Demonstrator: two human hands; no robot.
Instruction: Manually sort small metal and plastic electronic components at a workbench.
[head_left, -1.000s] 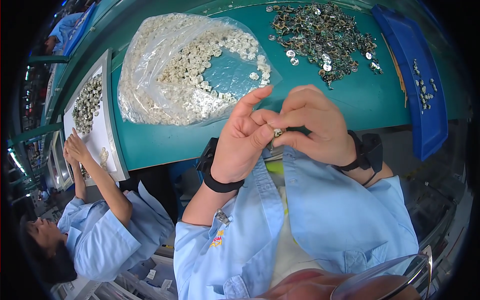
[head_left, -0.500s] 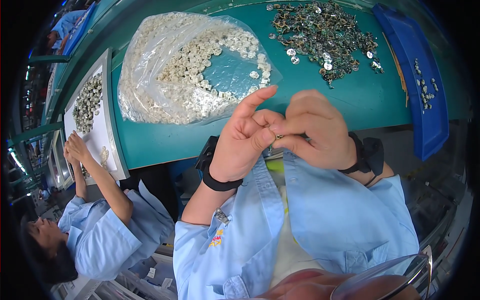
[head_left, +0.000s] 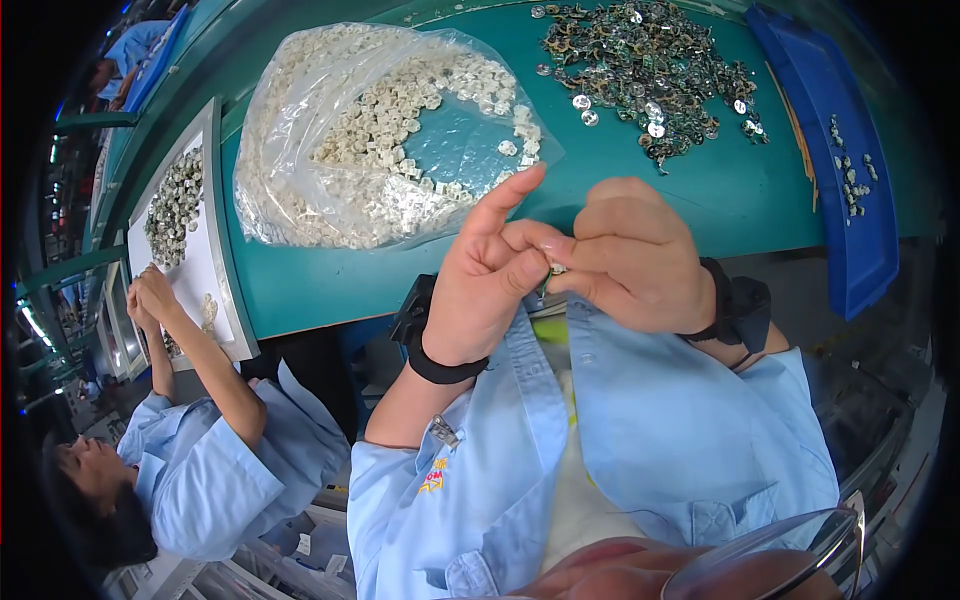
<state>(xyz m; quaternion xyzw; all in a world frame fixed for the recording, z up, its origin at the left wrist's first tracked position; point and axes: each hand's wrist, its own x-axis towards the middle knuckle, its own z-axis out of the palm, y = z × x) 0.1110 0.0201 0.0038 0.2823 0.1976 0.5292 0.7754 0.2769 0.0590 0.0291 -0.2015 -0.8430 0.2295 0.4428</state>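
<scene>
My left hand (head_left: pixel 488 275) and my right hand (head_left: pixel 640 262) meet in front of my chest, at the near edge of the green table. Between their thumbs and forefingers both pinch a small part (head_left: pixel 556 269), pale on top with a dark green piece below. The fingertips cover most of it. My left forefinger points up and away, clear of the part. Beyond my hands lies an open clear plastic bag (head_left: pixel 300 190) of small white plastic pieces (head_left: pixel 375 130). Farther right is a heap of small metal and green electronic parts (head_left: pixel 640 75).
A blue tray (head_left: pixel 868 260) with several small assembled pieces (head_left: pixel 850 180) stands at the right, beside a thin wooden strip (head_left: pixel 790 130). On the left a co-worker (head_left: pixel 215 460) handles something over a white tray (head_left: pixel 225 300) holding a pile of small parts (head_left: pixel 176 210).
My hands have barely moved; the fingers have shifted slightly around the small part, and more of its pale top shows. The bag and heap look the same.
</scene>
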